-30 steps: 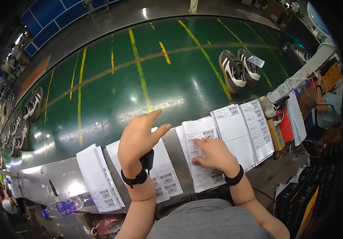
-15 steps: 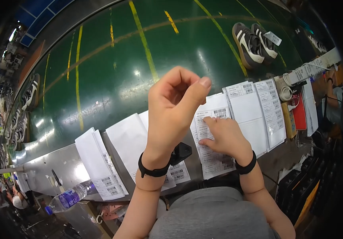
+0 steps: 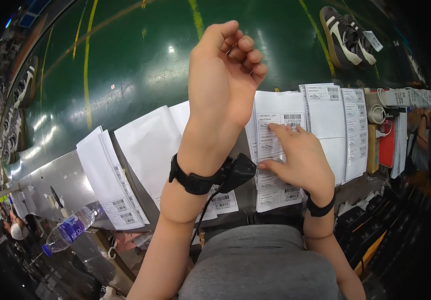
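My left hand (image 3: 225, 80) is raised above the paper sheets, at the edge of the green surface. Its palm is turned partly up, the fingers loosely curled and apart, and nothing shows in it. Flat on a sheet of printed barcode labels (image 3: 278, 195) rests my right hand (image 3: 303, 162), thumb and fingers spread. The fingertips touch the upper labels of that sheet. Black bands circle both wrists, and a black device (image 3: 240, 172) with a cable sits at the left one. Part of a white sheet (image 3: 148, 145) lies behind my left forearm.
More label stacks lie at left (image 3: 110, 185) and right (image 3: 325, 115). A pair of dark sneakers (image 3: 343, 40) with white stripes stands on the green belt (image 3: 140, 75). A water bottle (image 3: 70, 230) lies at the lower left; a power strip (image 3: 405, 97) is at right.
My left hand has risen away from me, and its pinched thumb and fingers have loosened. My right hand stays on the label sheet. The whole view has shifted somewhat.
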A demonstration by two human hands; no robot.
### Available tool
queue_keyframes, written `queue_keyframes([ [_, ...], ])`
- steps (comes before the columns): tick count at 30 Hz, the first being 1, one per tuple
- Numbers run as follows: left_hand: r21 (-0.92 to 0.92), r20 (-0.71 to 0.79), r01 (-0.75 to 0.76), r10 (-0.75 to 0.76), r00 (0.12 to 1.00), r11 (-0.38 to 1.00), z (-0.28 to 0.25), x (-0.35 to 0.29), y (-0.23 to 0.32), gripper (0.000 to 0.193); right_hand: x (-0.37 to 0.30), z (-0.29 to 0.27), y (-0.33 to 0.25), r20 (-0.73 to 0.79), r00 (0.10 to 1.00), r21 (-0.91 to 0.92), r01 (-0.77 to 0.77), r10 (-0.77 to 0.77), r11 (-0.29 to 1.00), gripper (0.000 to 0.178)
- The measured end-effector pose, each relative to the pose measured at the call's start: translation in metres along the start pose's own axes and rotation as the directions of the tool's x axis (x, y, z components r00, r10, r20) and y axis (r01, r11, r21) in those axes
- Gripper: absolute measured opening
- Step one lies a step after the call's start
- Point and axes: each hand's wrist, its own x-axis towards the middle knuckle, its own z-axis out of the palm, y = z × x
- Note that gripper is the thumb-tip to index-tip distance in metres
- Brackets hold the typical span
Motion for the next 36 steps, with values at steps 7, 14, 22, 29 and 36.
queue_keyframes([
  [7, -0.041, -0.065, -0.087, 0.084, 0.994, 0.995, -0.012, 0.014, -0.003, 0.016, 0.0, 0.0, -0.002, 0.028, 1.0, -0.029, 0.011, -0.01, 1.0, 0.072],
  [14, -0.191, -0.15, 0.011, -0.04, 0.988, 0.982, -0.017, 0.02, -0.006, 0.015, 0.002, 0.001, -0.003, 0.014, 0.999, -0.068, 0.033, -0.032, 0.997, 0.073],
  [22, -0.225, -0.265, 0.046, -0.107, 0.958, 0.973, -0.03, 0.036, -0.014, 0.013, 0.005, 0.003, -0.002, 0.01, 0.999, -0.067, 0.053, -0.053, 0.996, 0.073],
  [29, -0.273, -0.309, 0.06, -0.147, 0.94, 0.96, -0.048, 0.052, -0.017, 0.012, 0.009, -0.005, -0.005, 0.081, 0.997, -0.002, -0.011, 0.011, 1.0, 0.069],
  [36, -0.347, -0.347, 0.081, -0.209, 0.914, 0.934, -0.072, 0.071, -0.018, 0.012, 0.009, -0.003, -0.004, 0.062, 0.998, 0.005, -0.002, 0.001, 1.0, 0.068],
])
